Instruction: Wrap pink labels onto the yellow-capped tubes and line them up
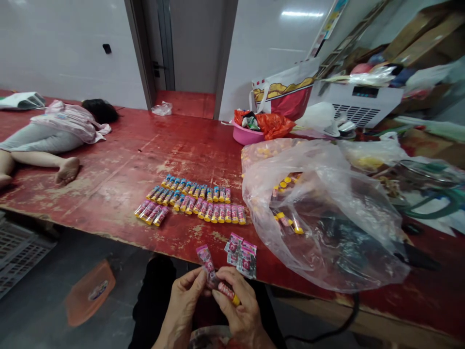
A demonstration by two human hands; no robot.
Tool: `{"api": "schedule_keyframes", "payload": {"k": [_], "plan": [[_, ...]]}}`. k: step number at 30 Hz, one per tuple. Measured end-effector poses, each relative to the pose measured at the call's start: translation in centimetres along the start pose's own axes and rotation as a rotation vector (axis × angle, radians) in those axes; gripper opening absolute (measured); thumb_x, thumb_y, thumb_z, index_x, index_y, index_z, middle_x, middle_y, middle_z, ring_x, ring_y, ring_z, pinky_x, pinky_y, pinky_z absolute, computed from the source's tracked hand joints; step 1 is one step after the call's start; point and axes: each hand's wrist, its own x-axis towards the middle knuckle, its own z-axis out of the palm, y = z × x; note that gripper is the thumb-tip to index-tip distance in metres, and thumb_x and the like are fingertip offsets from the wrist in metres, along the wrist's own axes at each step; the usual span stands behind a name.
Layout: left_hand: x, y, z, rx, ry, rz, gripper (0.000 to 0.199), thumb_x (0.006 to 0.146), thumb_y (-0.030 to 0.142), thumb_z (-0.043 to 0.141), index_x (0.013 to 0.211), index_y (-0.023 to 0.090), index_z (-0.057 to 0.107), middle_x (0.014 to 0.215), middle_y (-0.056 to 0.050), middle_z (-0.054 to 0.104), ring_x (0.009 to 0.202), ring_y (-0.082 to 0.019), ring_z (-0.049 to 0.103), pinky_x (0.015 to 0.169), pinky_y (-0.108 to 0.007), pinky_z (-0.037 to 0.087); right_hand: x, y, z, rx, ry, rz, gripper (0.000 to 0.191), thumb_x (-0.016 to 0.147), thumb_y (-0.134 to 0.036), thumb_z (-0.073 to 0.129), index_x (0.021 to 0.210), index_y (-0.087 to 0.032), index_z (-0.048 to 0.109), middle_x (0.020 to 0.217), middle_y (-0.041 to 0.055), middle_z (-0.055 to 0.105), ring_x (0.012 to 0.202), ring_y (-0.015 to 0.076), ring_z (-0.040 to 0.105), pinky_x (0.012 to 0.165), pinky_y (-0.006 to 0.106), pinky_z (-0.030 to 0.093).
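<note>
My left hand [184, 296] pinches the lower end of a small pink printed packet [205, 257] at the table's front edge. Beside it my right hand [241, 300] is wrapped round a small tube with a yellow cap [228, 293], its top close against the packet. Just beyond my right hand lie several flat pink and silver packets [247, 259]. Further back, many small tubes with yellow ends [203, 208] lie in rows on the red table [119, 194], some pink and some blue.
A large clear plastic bag [327, 194] with yellow-capped tubes fills the right side. Behind it are a pink basin [249, 135] and a printed shopping bag [283, 92]. A person [58, 126] lies at the far left. An orange stool [90, 293] stands below the table.
</note>
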Motion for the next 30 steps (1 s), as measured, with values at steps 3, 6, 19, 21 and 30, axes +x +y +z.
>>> {"api": "schedule_keyframes", "payload": {"k": [3, 6, 19, 21, 30], "plan": [[0.0, 0.1, 0.0, 0.012, 0.043, 0.017, 0.038, 0.061, 0.045, 0.084, 0.080, 0.013, 0.079, 0.063, -0.007, 0.071, 0.057, -0.012, 0.057, 0.059, -0.020, 0.044, 0.0, -0.1, -0.2, 0.002, -0.054, 0.019, 0.018, 0.089, -0.017, 0.052, 0.105, -0.017, 0.059, 0.095, 0.0071, 0.063, 0.086, 0.0175, 0.065, 0.075, 0.026, 0.056], [0.0, 0.2, 0.0, 0.026, 0.093, 0.004, 0.040, 0.053, 0.046, 0.087, 0.073, 0.012, 0.079, 0.059, -0.007, 0.070, 0.055, -0.013, 0.057, 0.056, -0.021, 0.044, -0.3, 0.0, 0.0, -0.032, -0.042, 0.030, 0.016, 0.091, -0.020, 0.050, 0.104, -0.017, 0.059, 0.093, 0.0073, 0.062, 0.085, 0.0173, 0.064, 0.074, 0.027, 0.056], [-0.6, 0.1, 0.5, -0.014, 0.060, -0.015, 0.038, 0.052, 0.045, 0.088, 0.064, 0.011, 0.075, 0.053, -0.006, 0.068, 0.048, -0.012, 0.057, 0.052, -0.021, 0.045, -1.3, 0.5, 0.8, -0.518, 0.088, -0.351, 0.016, 0.092, -0.012, 0.052, 0.098, -0.020, 0.064, 0.092, 0.0090, 0.065, 0.091, 0.0233, 0.067, 0.070, 0.034, 0.060], [-0.6, 0.0, 0.6, -0.052, 0.034, -0.005, 0.035, 0.055, 0.042, 0.088, 0.067, 0.012, 0.076, 0.056, -0.005, 0.069, 0.050, -0.012, 0.058, 0.054, -0.020, 0.046, -0.9, 0.2, 0.9, -0.367, 0.130, -0.242, 0.012, 0.093, -0.017, 0.051, 0.100, -0.019, 0.061, 0.090, 0.0089, 0.064, 0.085, 0.0206, 0.067, 0.068, 0.031, 0.060], [-1.2, 1.3, 1.5, -0.129, -0.058, -0.047, 0.033, 0.058, 0.037, 0.087, 0.082, 0.015, 0.078, 0.064, -0.006, 0.072, 0.059, -0.017, 0.065, 0.065, -0.025, 0.050, -0.9, 0.4, 1.0, -0.294, 0.124, -0.148, 0.019, 0.092, -0.020, 0.054, 0.110, -0.016, 0.057, 0.094, 0.0100, 0.066, 0.086, 0.0212, 0.068, 0.071, 0.032, 0.061]]}}
